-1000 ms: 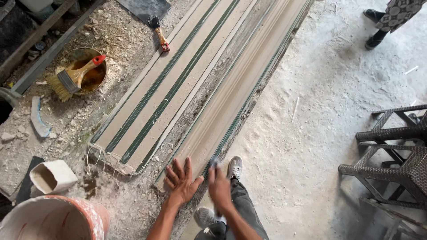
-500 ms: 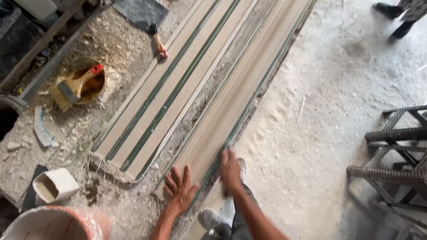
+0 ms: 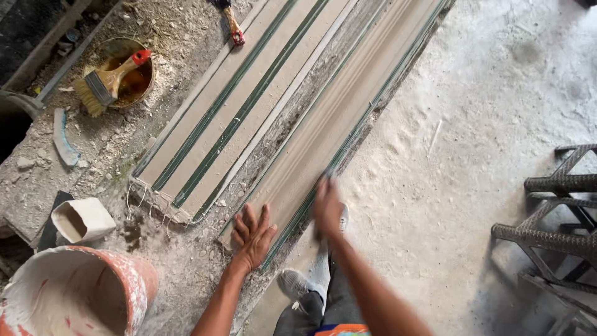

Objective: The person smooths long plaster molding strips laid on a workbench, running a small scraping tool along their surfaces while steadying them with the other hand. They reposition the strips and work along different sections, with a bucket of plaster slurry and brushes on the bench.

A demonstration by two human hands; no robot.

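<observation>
Dusty grey concrete floor is stretching out on the right of the head view, and a rubble-strewn workbench is running along the left. Two long moulds are lying side by side on that bench, slanting from lower left to upper right. The nearer mould, filled with pale smooth plaster, is sitting at the bench's edge; the farther mould is showing tan strips between dark green rails, with loose fibres fraying at its near end.

The left hand is pressing flat on the near end of the nearer mould, fingers spread apart, palm down, gripping nothing. The right hand is sitting just beside it on the mould's floor-side edge, blurred; something small and dark is peeking above its fingers, but I cannot tell whether the hand is closed on it.

Over on the left, a wide paintbrush with a red-tipped handle is resting across a round bowl of brown liquid. A white scoop-like cup is lying near a big plaster-caked bucket in the bottom corner. Woven dark stools are standing at the far right.
</observation>
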